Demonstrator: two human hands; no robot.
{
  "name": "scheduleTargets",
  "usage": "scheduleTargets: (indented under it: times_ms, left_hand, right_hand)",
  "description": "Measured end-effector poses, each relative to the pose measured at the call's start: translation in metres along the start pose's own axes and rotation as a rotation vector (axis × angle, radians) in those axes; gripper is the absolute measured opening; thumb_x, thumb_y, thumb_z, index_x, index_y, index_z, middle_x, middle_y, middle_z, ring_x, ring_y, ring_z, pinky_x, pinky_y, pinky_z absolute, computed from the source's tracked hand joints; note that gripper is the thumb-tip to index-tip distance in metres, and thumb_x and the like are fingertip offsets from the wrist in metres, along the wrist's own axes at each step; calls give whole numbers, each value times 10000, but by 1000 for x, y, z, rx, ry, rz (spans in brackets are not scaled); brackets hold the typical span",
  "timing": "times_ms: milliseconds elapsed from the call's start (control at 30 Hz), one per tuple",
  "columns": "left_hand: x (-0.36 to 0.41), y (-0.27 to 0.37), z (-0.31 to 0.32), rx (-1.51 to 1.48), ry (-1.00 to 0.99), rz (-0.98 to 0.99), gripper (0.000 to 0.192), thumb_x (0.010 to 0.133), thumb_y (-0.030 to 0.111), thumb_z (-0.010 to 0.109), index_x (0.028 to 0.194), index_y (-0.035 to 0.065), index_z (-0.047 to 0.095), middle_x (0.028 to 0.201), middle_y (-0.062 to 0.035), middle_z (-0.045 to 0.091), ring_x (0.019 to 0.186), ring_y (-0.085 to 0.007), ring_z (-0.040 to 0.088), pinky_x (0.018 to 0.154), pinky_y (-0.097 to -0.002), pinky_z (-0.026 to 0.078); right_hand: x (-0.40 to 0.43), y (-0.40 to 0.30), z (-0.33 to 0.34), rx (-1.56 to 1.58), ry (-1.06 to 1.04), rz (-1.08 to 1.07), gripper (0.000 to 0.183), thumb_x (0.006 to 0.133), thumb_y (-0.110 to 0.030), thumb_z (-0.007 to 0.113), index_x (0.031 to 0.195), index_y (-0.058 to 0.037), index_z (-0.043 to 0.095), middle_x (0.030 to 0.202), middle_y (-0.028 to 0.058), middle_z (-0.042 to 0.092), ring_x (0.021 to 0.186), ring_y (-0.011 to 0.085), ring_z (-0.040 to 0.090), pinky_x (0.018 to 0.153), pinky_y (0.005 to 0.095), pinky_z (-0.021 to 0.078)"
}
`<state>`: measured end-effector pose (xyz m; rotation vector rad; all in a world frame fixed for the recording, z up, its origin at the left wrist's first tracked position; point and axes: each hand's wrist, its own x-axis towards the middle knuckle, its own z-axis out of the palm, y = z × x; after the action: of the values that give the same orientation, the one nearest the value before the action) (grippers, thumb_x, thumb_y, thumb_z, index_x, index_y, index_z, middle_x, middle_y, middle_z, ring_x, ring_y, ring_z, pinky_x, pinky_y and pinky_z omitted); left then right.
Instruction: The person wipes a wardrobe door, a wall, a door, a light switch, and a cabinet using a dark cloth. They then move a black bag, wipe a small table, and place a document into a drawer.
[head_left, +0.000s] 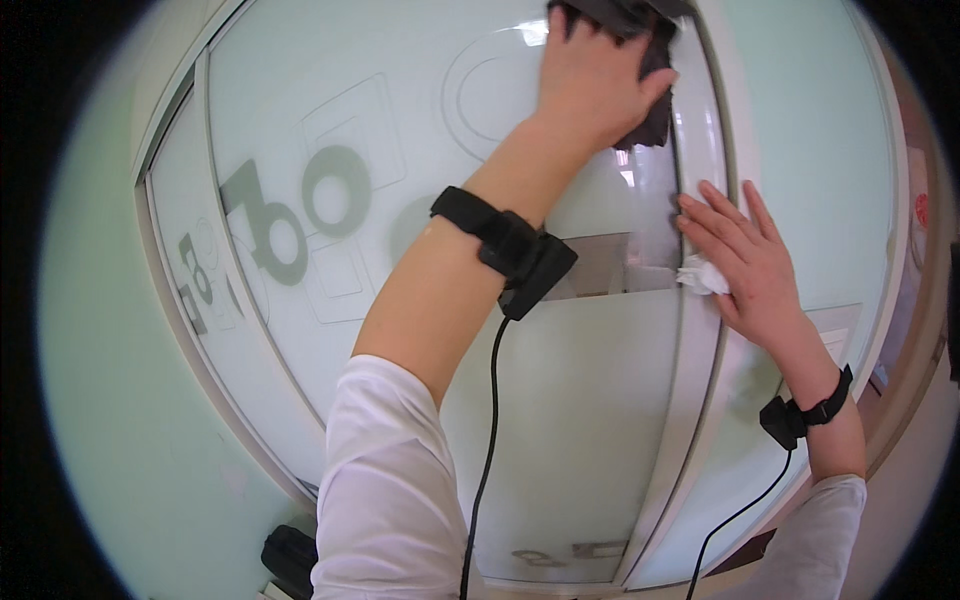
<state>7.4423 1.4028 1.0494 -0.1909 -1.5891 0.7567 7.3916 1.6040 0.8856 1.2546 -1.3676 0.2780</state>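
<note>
My left hand (596, 86) presses a dark cloth (654, 120) against the upper right part of a frosted glass sliding door panel (577, 375), close to its white frame. Part of the cloth hangs below the palm, and its upper end runs out at the picture's top. Lower and to the right, my right hand (739, 262) lies on the white door frame (694, 360) with its fingers spread. A crumpled white tissue (703, 275) sits under that palm, between thumb and frame. Both wrists wear black straps with small cabled devices.
Grey rings and squares decorate the glass. Further sliding panels (187, 247) stand at the left, beside a pale green wall (97, 315). A black bag-like object (289, 556) is low at the left. Black cables hang from both wrist devices. A doorway edge shows at the far right.
</note>
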Motion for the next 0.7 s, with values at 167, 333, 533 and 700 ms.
scheduleTargets:
  times_ms: [167,333,533,700]
  left_hand:
    - [-65,-126,-22,158,188,-146,544,920,416,535,1305,32,550,1136,-242,633,1067,-421,569,988,-504,395]
    - [-158,-242,-87,182,174,-788,626,933,479,485,1365,27,463,1235,-222,602,1160,-425,543,1022,-511,363]
    - [-185,-57,-65,132,160,-193,616,773,215,625,1338,16,482,1135,-180,606,1004,-352,546,917,-513,387]
    - [-166,37,-52,-58,-199,-102,501,760,436,713,1127,98,669,1177,-154,606,1134,-345,527,1111,-562,288]
  right_hand:
    - [12,-10,-7,-6,-13,63,641,607,58,557,1239,-41,583,1380,67,545,1363,273,430,1179,523,234]
    - [21,-18,-4,-12,21,149,616,633,78,523,1239,-27,567,1428,97,488,1389,294,390,1174,514,230]
    - [10,-18,-1,55,94,161,674,669,81,542,1330,-48,524,1492,122,414,1421,323,331,1172,531,205]
    - [0,-13,-5,170,71,136,695,692,43,571,1374,-66,497,1513,125,391,1435,325,306,1167,549,190]
